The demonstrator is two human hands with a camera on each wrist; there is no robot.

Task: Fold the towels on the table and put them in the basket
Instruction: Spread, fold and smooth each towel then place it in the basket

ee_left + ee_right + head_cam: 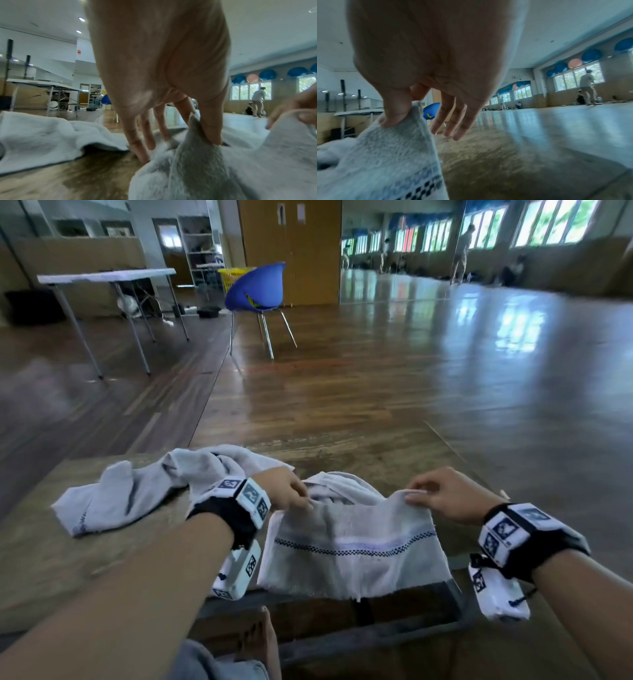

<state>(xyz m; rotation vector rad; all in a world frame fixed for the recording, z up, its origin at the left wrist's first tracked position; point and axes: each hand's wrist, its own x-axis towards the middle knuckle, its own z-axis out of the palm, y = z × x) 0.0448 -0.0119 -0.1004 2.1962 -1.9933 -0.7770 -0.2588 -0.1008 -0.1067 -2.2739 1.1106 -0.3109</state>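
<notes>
A white towel (352, 546) with a blue checked stripe hangs over the near edge of the wooden table (48, 559). My left hand (306, 503) pinches its upper left corner and my right hand (413, 497) pinches its upper right corner, so the top edge is lifted off the table. In the left wrist view, the left hand (202, 129) pinches the towel (197, 169) between thumb and forefinger. In the right wrist view, the thumb of my right hand (406, 108) presses on the towel (385, 155); the other fingers hang free. A second white towel (137, 491) (42, 135) lies crumpled at left.
A dark-rimmed box or basket (376, 633) sits below the table's near edge, under the hanging towel. My knee (222, 659) is beside it. Farther off stand a blue chair (257, 289), a yellow basket (236, 273) and a white folding table (106, 277). People stand by the windows.
</notes>
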